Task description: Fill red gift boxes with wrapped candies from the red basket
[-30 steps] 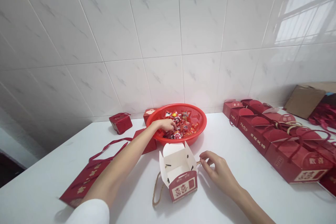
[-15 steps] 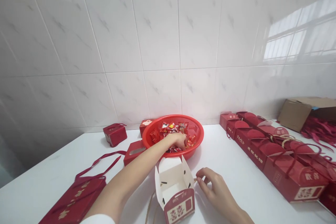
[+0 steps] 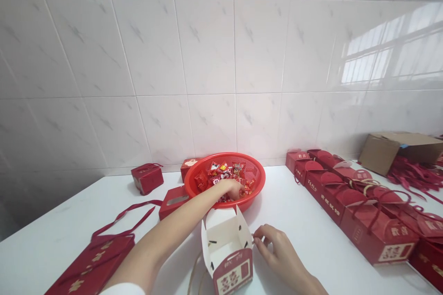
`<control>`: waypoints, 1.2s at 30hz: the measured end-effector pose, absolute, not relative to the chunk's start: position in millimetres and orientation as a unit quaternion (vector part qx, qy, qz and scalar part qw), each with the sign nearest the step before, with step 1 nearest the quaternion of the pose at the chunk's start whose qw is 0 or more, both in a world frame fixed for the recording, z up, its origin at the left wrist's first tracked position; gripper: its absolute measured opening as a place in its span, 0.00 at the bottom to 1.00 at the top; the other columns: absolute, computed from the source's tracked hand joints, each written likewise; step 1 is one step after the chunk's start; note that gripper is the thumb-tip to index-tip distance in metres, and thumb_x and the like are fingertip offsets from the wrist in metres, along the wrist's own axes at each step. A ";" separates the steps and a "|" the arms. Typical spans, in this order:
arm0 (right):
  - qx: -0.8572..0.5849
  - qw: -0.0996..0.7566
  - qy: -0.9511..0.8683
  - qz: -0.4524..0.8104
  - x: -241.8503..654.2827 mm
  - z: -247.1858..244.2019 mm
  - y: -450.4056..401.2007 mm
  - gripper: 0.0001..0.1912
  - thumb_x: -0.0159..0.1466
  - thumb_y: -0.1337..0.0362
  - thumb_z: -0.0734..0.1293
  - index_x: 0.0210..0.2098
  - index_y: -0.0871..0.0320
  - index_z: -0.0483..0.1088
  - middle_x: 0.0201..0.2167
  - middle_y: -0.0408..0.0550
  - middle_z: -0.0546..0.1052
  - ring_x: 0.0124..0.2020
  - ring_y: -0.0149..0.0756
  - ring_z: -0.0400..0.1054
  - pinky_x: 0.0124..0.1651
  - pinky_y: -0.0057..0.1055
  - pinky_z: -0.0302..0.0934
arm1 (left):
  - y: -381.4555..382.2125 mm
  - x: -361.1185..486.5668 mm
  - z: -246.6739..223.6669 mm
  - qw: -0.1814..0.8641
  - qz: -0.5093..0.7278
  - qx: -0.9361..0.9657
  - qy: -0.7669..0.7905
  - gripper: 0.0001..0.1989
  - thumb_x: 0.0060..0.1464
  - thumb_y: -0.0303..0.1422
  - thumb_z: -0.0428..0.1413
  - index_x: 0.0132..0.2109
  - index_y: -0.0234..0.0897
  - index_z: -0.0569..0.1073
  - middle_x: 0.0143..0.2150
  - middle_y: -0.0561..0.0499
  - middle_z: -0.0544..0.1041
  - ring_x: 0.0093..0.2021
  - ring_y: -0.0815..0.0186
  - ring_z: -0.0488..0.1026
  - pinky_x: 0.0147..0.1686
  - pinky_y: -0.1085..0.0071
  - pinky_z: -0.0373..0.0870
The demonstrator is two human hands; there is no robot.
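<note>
Open box (image 3: pixel 226 244) upright; sweets (image 3: pixel 221 176) basketed

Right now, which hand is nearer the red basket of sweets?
Left. The left hand is inside the red basket, on the sweets; the right hand is beside the open box.

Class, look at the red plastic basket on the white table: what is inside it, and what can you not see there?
The red basket holds wrapped candies, mostly red. The left hand reaches in among them. Candies under the hand, and whether its fingers grip any, are hidden.

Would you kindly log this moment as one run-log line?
left hand: in red basket on candies | right hand: at open gift box side | closed boxes: right
</note>
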State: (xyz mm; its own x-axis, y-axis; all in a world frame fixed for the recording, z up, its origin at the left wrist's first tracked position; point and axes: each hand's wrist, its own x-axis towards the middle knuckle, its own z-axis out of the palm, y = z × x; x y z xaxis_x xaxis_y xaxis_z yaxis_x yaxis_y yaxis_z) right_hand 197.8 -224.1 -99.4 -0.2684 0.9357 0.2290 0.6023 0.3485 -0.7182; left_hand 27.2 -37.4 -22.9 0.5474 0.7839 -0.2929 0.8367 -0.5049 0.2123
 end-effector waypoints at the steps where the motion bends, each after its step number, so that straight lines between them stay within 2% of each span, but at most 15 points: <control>1: -0.512 0.320 -0.754 0.258 197.5 -99.3 -224.2 0.11 0.66 0.64 0.58 0.34 0.55 0.71 0.35 0.47 0.79 0.34 0.38 0.72 0.36 0.31 0.60 | -37.8 26.6 -23.1 0.162 -0.084 0.864 0.470 0.32 0.34 0.26 0.63 0.51 0.47 0.81 0.40 0.46 0.84 0.35 0.54 0.79 0.34 0.67 0.72; 6: -0.515 0.311 -0.757 0.256 196.9 -98.1 -224.2 0.12 0.66 0.66 0.57 0.34 0.56 0.72 0.35 0.48 0.79 0.34 0.39 0.72 0.38 0.32 0.60 | -46.1 27.3 -18.9 0.137 -0.102 0.865 0.472 0.30 0.40 0.26 0.61 0.53 0.52 0.80 0.43 0.48 0.84 0.41 0.53 0.79 0.37 0.68 0.72; 11: -0.508 0.310 -0.760 0.260 197.0 -98.0 -224.3 0.12 0.66 0.67 0.58 0.34 0.56 0.73 0.35 0.48 0.80 0.35 0.38 0.73 0.39 0.32 0.60 | -54.7 26.7 -9.9 0.117 -0.063 0.873 0.470 0.20 0.50 0.29 0.60 0.51 0.49 0.82 0.49 0.45 0.83 0.50 0.49 0.77 0.47 0.64 0.70; 15: -0.508 0.315 -0.762 0.251 197.4 -98.5 -223.5 0.12 0.66 0.67 0.58 0.34 0.56 0.73 0.35 0.48 0.80 0.34 0.37 0.73 0.38 0.31 0.60 | -55.4 20.2 -0.9 0.115 -0.008 0.874 0.473 0.16 0.55 0.31 0.56 0.48 0.46 0.82 0.50 0.44 0.82 0.51 0.50 0.76 0.48 0.63 0.68; 19: -0.507 0.316 -0.764 0.244 197.2 -98.2 -223.0 0.13 0.66 0.66 0.58 0.34 0.56 0.73 0.35 0.49 0.80 0.35 0.38 0.73 0.37 0.31 0.60 | -54.8 7.3 7.8 0.135 0.062 0.867 0.475 0.12 0.58 0.33 0.52 0.40 0.41 0.81 0.41 0.47 0.82 0.42 0.57 0.77 0.41 0.69 0.67; 22: -0.503 0.320 -0.765 0.242 197.1 -98.2 -223.8 0.13 0.67 0.65 0.57 0.34 0.56 0.73 0.35 0.49 0.80 0.35 0.38 0.73 0.38 0.32 0.61 | -56.7 -4.4 14.5 0.156 0.126 0.857 0.475 0.14 0.60 0.35 0.48 0.35 0.38 0.78 0.34 0.50 0.80 0.35 0.61 0.74 0.36 0.72 0.65; 30: -0.496 0.342 -0.760 0.243 196.7 -97.9 -224.8 0.13 0.67 0.64 0.57 0.33 0.56 0.72 0.34 0.48 0.79 0.34 0.37 0.73 0.38 0.31 0.61 | -66.3 -30.5 23.6 0.209 0.253 0.811 0.484 0.14 0.55 0.41 0.50 0.30 0.37 0.73 0.28 0.53 0.73 0.30 0.65 0.67 0.30 0.72 0.61; 36: -0.490 0.359 -0.756 0.243 198.3 -95.8 -223.0 0.15 0.67 0.61 0.57 0.32 0.56 0.72 0.33 0.49 0.80 0.33 0.38 0.73 0.38 0.33 0.63 | -70.5 -37.2 15.6 0.253 0.312 0.773 0.492 0.20 0.54 0.43 0.52 0.20 0.38 0.62 0.21 0.54 0.64 0.27 0.67 0.63 0.28 0.71 0.58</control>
